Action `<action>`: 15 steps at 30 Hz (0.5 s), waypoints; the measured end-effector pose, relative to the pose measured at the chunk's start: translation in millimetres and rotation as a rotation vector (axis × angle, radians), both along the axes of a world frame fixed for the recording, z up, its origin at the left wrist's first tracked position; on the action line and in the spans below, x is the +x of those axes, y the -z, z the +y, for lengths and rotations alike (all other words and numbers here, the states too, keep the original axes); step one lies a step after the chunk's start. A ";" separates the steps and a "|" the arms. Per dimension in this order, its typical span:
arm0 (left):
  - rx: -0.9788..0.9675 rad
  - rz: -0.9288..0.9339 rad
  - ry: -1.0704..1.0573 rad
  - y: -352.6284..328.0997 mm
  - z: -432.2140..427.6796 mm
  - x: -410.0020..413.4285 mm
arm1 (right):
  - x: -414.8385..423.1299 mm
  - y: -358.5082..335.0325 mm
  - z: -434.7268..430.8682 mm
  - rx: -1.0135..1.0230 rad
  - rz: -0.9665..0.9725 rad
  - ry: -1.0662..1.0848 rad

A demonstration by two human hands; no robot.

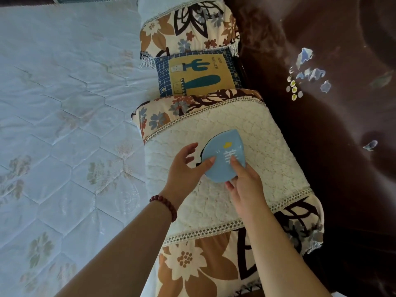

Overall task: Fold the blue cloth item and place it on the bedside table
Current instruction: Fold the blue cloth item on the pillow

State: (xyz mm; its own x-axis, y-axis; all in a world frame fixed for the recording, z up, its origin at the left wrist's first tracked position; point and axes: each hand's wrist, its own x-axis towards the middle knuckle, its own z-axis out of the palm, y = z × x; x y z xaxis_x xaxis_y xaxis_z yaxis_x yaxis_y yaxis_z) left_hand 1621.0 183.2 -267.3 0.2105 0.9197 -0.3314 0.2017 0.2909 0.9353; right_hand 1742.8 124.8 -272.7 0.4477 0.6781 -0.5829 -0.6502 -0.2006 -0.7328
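Note:
The blue cloth item (pixel 221 155) is a small light-blue piece with a rounded edge, a white fishbone pattern and a yellow mark. It lies on the cream fleece top of a flowered pillow (pixel 267 159). My left hand (pixel 185 168) presses its left edge with the thumb, the other fingers spread above. My right hand (pixel 244 183) pinches its lower right part, thumb on top and fingers underneath. A dark strip shows at the cloth's left edge. No bedside table is in view.
A white quilted mattress (pixel 64 125) fills the left. A blue and yellow cactus cushion (pixel 199 75) and a second flowered pillow (pixel 186 26) lie further along. A dark brown headboard (pixel 332 125) with peeling stickers runs down the right.

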 end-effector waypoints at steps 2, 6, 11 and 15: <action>-0.054 -0.001 0.036 0.3 -1.2 1.6 | -1.4 -0.6 -1.6 -0.011 0.135 0.055; -0.163 -0.030 0.065 4.5 -3.7 11.8 | -0.9 3.6 -6.0 -0.074 0.227 0.101; -0.112 0.039 0.034 17.2 -8.2 18.2 | 3.2 21.9 -10.5 -0.209 -0.063 0.104; -0.092 0.100 -0.005 30.2 -11.8 24.4 | 6.6 31.1 -14.6 -0.298 -0.325 0.054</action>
State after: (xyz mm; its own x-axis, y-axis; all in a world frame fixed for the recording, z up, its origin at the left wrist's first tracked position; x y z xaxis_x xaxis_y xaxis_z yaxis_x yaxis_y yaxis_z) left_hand 1645.4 171.4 -297.5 0.1678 0.8853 -0.4337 0.2912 0.3757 0.8798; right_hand 1749.4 110.2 -303.8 0.6702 0.4719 -0.5728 -0.4114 -0.4062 -0.8160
